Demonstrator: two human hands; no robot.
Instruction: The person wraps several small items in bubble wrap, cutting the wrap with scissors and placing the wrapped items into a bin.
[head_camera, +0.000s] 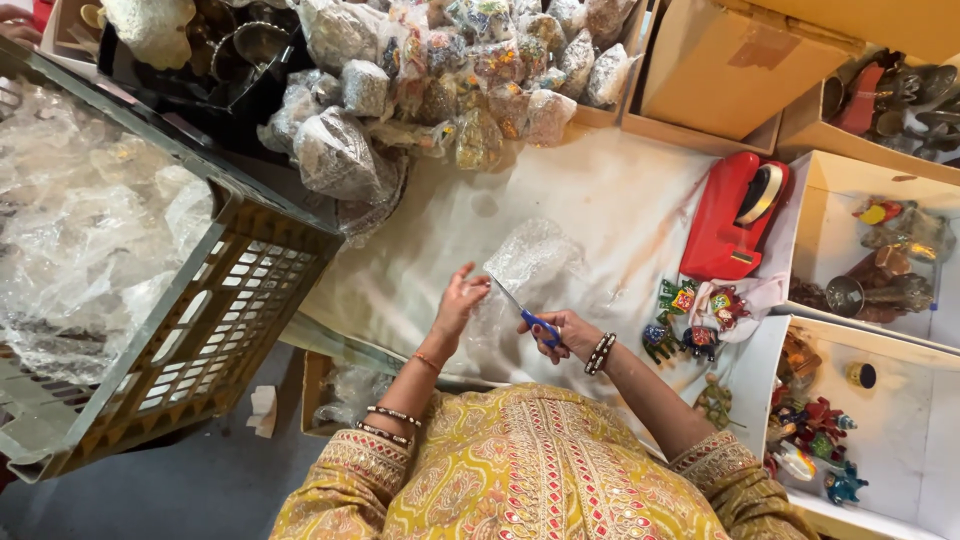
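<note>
My right hand (562, 332) grips blue-handled scissors (522, 311), their blades pointing up and left into a sheet of clear bubble wrap (530, 255) on the white cloth (600, 200). My left hand (460, 298) pinches the left edge of that sheet, fingers partly spread. Both wrists wear bangles. Yellow patterned sleeves fill the bottom of the view.
A grey plastic crate (250, 290) full of bubble wrap stands at left. Wrapped bundles (450, 80) pile up at the back. A red tape dispenser (735, 215) lies right, with small painted figurines (690, 320) and cardboard boxes (880, 250) of items.
</note>
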